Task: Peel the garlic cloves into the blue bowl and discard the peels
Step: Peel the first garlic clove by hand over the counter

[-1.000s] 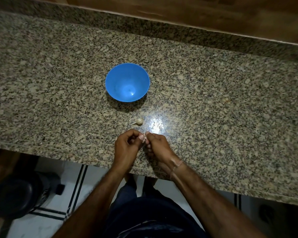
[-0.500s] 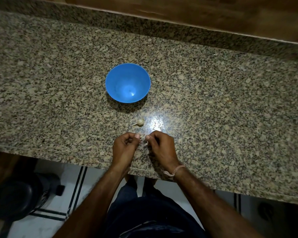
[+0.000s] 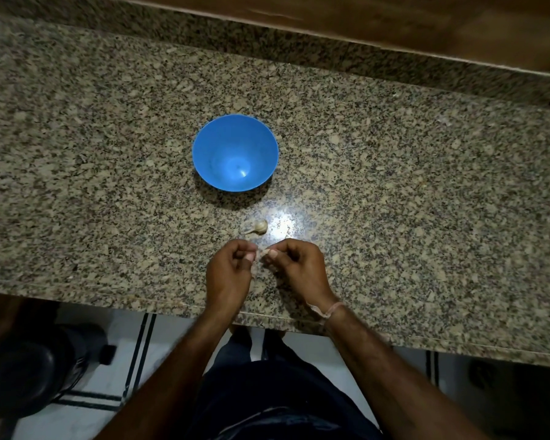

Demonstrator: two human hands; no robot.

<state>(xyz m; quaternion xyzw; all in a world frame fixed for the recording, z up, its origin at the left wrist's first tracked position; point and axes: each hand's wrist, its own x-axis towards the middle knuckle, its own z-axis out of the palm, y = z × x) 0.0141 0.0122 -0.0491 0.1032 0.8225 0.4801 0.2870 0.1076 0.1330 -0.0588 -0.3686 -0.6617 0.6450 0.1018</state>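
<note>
Item one, nearest: left hand (image 3: 229, 274) and right hand (image 3: 296, 268), over the counter's near edge, fingers curled in, thumb and fingertips of both meeting on one small pale piece, the held clove (image 3: 262, 253), taken to be garlic; mostly hidden by the fingers, so how much skin remains cannot be told. A thread band (image 3: 331, 311) circles the right wrist. Item two: loose clove (image 3: 258, 227), unpeeled, lying on the counter just beyond the hands, thin tail pointing left. Item three: blue bowl (image 3: 210, 154), upright, farther in toward the middle of the counter, apart from the loose clove, nothing seen inside. Handling, as judged: cloves very light, firm under a papery, brittle skin that tears in flakes; best pinched at the two ends, the skin started with a nail at the tail or root end; once bare, likely slick and a little sticky, liable to slip from the fingertips. Peel scraps light enough to drift. Surface: speckled granite counter (image 3: 426, 217), polished, a lamp glare just right of the loose clove; pale flakes would be hard to find on it. Room: dim; white tiled floor (image 3: 77, 420) with dark stripes below the near edge, a dark rounded object (image 3: 23, 373) at lower left, unidentified; a granite upstand and wood panel (image 3: 394, 20) along the far edge.
</note>
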